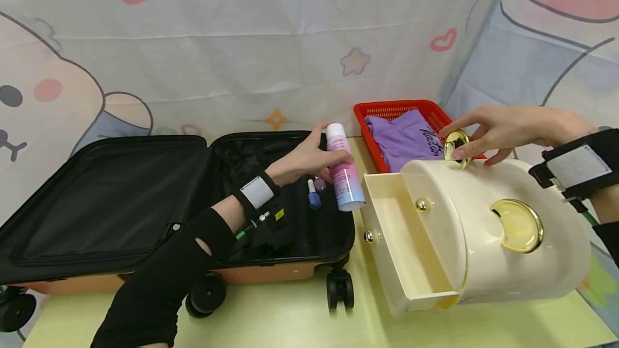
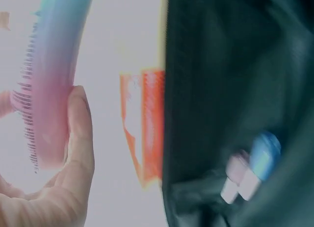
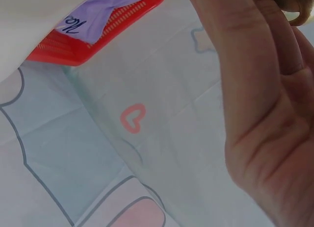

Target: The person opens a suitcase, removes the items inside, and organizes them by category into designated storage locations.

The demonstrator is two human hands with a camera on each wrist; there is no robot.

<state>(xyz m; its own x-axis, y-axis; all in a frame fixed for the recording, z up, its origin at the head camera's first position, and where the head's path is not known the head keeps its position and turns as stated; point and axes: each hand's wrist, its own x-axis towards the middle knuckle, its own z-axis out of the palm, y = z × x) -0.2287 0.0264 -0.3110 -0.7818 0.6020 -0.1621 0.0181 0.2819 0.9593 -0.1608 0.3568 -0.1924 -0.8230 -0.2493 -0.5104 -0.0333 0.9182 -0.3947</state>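
Observation:
My left hand (image 1: 309, 160) grips a spray can (image 1: 345, 171) with a white top and a body fading from pink to blue. The can is tilted above the right edge of the open black-lined suitcase (image 1: 111, 203). In the left wrist view, fingers and thumb curl round the can (image 2: 59, 85). My right hand (image 1: 503, 130) pinches the gold ring handle (image 1: 456, 146) at the top of a cream storage box (image 1: 508, 273). One drawer (image 1: 387, 251) of the box stands pulled out toward the suitcase. The right wrist view shows little of the handle.
Two small bottles with white caps, one blue (image 1: 314, 199) and one purple (image 1: 320, 185), lie in the suitcase. Behind the box, a red basket (image 1: 371, 149) holds a purple cloth (image 1: 403, 138). A printed curtain (image 1: 242, 69) hangs behind the pale yellow table (image 1: 271, 316).

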